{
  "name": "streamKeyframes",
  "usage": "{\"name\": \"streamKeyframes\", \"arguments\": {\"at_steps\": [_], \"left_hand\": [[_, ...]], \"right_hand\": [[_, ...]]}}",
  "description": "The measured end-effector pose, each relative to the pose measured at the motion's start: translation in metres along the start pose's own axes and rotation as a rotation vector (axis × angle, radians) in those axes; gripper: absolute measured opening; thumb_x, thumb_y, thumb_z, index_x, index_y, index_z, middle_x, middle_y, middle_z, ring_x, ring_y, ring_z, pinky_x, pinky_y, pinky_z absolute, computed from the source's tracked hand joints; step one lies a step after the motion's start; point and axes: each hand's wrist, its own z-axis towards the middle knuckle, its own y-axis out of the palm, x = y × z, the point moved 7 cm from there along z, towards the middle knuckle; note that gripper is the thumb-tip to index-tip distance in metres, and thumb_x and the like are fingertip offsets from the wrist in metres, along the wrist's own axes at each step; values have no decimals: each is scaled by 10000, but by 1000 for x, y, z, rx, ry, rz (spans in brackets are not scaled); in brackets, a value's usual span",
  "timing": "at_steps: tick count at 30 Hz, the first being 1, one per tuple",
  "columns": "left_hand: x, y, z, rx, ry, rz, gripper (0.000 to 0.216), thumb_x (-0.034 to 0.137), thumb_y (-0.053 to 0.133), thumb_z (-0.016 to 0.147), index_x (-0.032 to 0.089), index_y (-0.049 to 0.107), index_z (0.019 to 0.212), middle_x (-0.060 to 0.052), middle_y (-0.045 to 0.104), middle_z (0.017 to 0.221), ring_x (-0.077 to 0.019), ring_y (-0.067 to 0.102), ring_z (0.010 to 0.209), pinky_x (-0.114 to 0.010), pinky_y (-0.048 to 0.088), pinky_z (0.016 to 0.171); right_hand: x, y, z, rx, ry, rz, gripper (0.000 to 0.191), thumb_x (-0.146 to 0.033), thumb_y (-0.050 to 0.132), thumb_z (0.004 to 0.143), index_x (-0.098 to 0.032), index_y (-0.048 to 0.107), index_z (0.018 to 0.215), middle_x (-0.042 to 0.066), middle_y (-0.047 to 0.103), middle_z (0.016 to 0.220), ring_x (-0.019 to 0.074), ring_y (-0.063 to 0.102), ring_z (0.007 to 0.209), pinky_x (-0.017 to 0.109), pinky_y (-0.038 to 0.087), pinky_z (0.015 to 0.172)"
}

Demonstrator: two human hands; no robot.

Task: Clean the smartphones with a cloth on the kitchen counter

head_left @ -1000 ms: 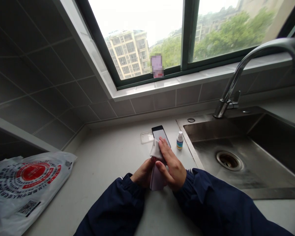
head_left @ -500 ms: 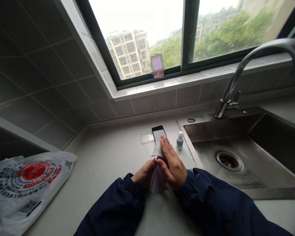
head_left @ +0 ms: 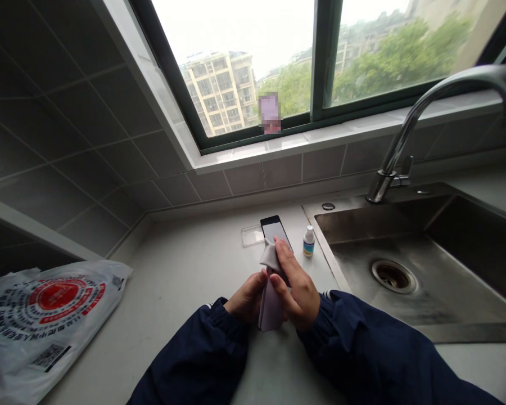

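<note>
A black phone [head_left: 274, 230] lies on the pale counter, its near half under my hands. My right hand [head_left: 293, 284] presses a light lilac cloth [head_left: 270, 292] onto the phone, fingers flat on top and thumb pinching the cloth. My left hand [head_left: 248, 296] grips the near left edge of the phone and cloth, fingers curled. A clear plastic case [head_left: 252, 235] lies just left of the phone's far end. A small white dropper bottle [head_left: 308, 241] stands to the right of the phone.
A steel sink [head_left: 421, 264] with a drain and a curved tap [head_left: 409, 126] fills the right side. A white plastic bag with red print [head_left: 37, 315] lies at the counter's left. Grey tiled wall and a window run along the back.
My right hand has slid the cloth slightly back and forth along the phone. The cloth's upper fold has bunched lower. My left hand stays put.
</note>
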Motion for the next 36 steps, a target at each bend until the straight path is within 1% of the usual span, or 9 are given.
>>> {"name": "streamKeyframes", "arguments": {"at_steps": [5,10,12,15,19,23,26,31,36], "left_hand": [[1,8,-6,-7,-86,75,629,678,560,827,165,671,1175,-87,712,790,-228,692,684,-371,572,677],[0,9,-11,36,-118,113,459,516,434,959,167,696,1101,-48,708,785,-205,698,756,-379,548,784],[-1,9,-10,27,-115,127,452,459,378,990,155,697,1087,-46,713,806,-202,703,776,-382,540,792],[2,9,-8,-5,-57,105,496,537,477,937,130,667,1146,-60,711,787,-215,703,741,-404,554,775],[7,8,-6,2,-5,51,706,690,638,760,117,631,1174,-97,698,760,-237,691,676,-394,584,650],[5,7,-6,27,-6,54,624,629,712,737,116,654,1088,-94,682,772,-221,679,682,-372,580,625],[3,7,-5,12,-8,71,635,612,738,720,111,652,1101,-95,680,779,-222,675,695,-376,576,636],[5,6,-5,15,13,27,666,657,682,748,93,650,1101,-125,702,808,-243,684,748,-421,581,710],[6,8,-7,21,63,62,617,622,686,767,121,638,1125,-100,699,793,-235,688,700,-393,582,661]], "right_hand": [[-4,-11,5,41,-11,66,512,-372,435,1003,-189,428,1481,103,463,1499,294,426,1393,489,377,1162],[-12,-18,8,66,-63,106,468,-355,436,995,-207,494,1435,102,530,1420,298,504,1311,492,416,1125],[-14,-18,8,64,-80,106,466,-352,432,995,-211,494,1435,101,535,1411,301,507,1304,497,413,1124],[-7,-18,9,71,-52,93,464,-346,430,999,-203,489,1437,109,541,1396,294,513,1294,478,432,1106],[5,-17,9,79,29,75,443,-341,411,1016,-201,497,1427,112,569,1360,272,529,1271,450,452,1078],[-2,-19,9,71,-8,101,453,-363,404,1015,-197,499,1426,108,560,1383,280,510,1292,456,437,1088],[-6,-19,9,71,-42,132,455,-374,406,1012,-197,510,1418,103,567,1379,282,517,1286,446,441,1083],[9,-20,10,132,62,126,406,-356,401,1022,-202,558,1364,102,622,1294,267,577,1216,435,471,1047],[-5,-20,9,89,-43,114,465,-359,405,1012,-181,483,1435,112,534,1424,290,465,1349,475,399,1126]]}}
